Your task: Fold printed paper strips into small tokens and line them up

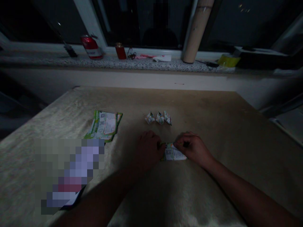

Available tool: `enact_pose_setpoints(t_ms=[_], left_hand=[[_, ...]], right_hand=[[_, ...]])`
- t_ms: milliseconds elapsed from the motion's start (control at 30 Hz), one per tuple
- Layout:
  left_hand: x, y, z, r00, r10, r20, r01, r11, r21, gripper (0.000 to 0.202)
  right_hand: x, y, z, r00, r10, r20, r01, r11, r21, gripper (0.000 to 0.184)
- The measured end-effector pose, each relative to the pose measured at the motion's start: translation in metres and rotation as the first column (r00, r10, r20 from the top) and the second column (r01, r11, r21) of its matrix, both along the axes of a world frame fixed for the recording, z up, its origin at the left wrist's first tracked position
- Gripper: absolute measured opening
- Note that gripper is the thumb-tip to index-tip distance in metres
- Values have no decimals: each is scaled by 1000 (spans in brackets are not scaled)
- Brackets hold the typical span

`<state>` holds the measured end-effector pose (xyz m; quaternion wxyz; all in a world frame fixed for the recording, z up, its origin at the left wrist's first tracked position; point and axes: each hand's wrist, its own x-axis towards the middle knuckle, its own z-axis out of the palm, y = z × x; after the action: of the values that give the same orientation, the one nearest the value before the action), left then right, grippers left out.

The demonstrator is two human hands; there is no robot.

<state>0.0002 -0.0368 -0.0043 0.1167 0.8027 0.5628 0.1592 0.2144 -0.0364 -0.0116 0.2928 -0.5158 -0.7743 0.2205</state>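
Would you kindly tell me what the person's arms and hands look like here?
Both forearms are bare to the frame's edge, no sleeves showing. The left hand and right hand wear no gloves; no watch, ring or bracelet shows in the dim light.

Tan table (213,126): green printed leaflets (104,125) toward its left edge, three folded paper pieces (158,118) mid-table, a printed slip (174,153) nearer the front edge.
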Motion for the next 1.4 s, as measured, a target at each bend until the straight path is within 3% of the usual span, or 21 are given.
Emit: enact_pose_setpoints(t_ms=[133, 200, 333, 1000, 1100, 1133, 1233, 1400], left_hand=[[0, 0, 2, 997, 5, 71, -4, 1000, -8, 23], [0, 0, 1, 993, -65, 103, 67, 998, -16, 32], [1, -2, -3, 977, -197, 87, 201, 979, -32, 29], [8, -4, 1, 986, -113, 122, 119, 992, -43, 20], [7, -4, 0, 985, -122, 123, 127, 991, -36, 21], [7, -4, 0, 984, -125, 124, 130, 991, -34, 21], [6, -4, 0, 985, -129, 117, 134, 990, -35, 20], [6, -6, 0, 985, -129, 112, 134, 990, -36, 21]], right_hand=[[0, -1, 1, 1000, -8, 14, 8, 1000, 11, 16], [-1, -1, 2, 1000, -7, 12, 7, 1000, 10, 16], [-1, -1, 2, 1000, -7, 9, 7, 1000, 3, 16], [0, 1, -3, 997, -14, 69, 11, 999, 40, 13], [0, -3, -1, 994, -63, 86, 55, 994, 93, 4], [-1, -4, 0, 993, -73, 89, 61, 989, 134, 9], [-2, -10, 6, 992, -7, 126, -23, 972, 235, 14], [-6, -20, 16, 944, 122, 306, -195, 955, 221, 22]])
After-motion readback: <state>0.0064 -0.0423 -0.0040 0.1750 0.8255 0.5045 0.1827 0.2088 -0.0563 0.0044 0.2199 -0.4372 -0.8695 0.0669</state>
